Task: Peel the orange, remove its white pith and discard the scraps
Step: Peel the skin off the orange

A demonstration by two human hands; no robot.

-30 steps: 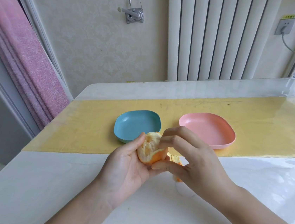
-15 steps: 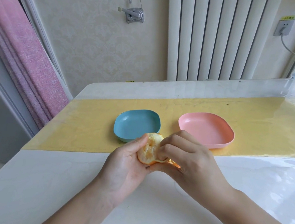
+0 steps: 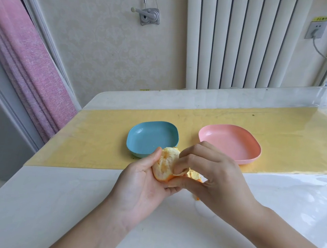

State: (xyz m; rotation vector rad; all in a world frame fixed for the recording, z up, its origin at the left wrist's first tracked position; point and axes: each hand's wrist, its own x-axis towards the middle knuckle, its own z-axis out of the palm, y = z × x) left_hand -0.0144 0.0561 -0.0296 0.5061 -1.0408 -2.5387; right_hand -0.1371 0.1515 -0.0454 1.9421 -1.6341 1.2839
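Left hand [image 3: 141, 184] cradles the partly peeled orange [image 3: 164, 164], thumb curled up its left side and fingers wrapped beneath. Right hand [image 3: 214, 174] meets it from the right, fingers bent, pinching a loose flap of peel [image 3: 193, 174]. Just beyond the hands sit 2 dishes: blue dish [image 3: 149, 136] past the left thumb, pink dish [image 3: 230, 141] past the right knuckles.

Place: home room | evidence: radiator [image 3: 239, 40], pink curtain [image 3: 23, 63], wall socket [image 3: 316, 29], wallpaper [image 3: 106, 46] were visible.
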